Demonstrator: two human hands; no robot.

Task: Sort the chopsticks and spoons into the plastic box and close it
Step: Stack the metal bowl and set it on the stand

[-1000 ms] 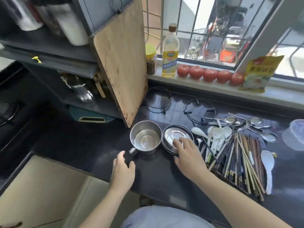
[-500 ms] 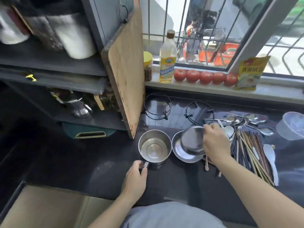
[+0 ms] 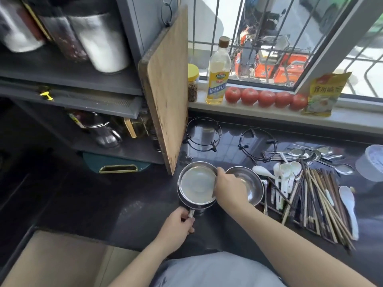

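Observation:
A heap of chopsticks (image 3: 317, 204) lies on the dark counter at the right, with white spoons (image 3: 287, 172) and metal spoons (image 3: 323, 156) beside and behind it. A clear plastic box (image 3: 371, 164) shows at the right edge. My right hand (image 3: 230, 187) holds a small steel plate (image 3: 196, 183) by its rim on top of a steel mug (image 3: 194, 206). My left hand (image 3: 178, 222) grips the mug's handle. A steel bowl (image 3: 252, 185) sits just right of the mug, partly hidden by my right hand.
A wooden cutting board (image 3: 167, 88) leans against the grey shelf unit (image 3: 68, 75). Two wire rings (image 3: 204, 133) stand behind the mug. On the windowsill are an oil bottle (image 3: 218, 75), a jar (image 3: 193, 83), several tomatoes (image 3: 266, 97) and a yellow packet (image 3: 325, 94).
My right hand lifted the small plate out of the bowl and moved it left onto the mug. My left hand closed on the mug's handle.

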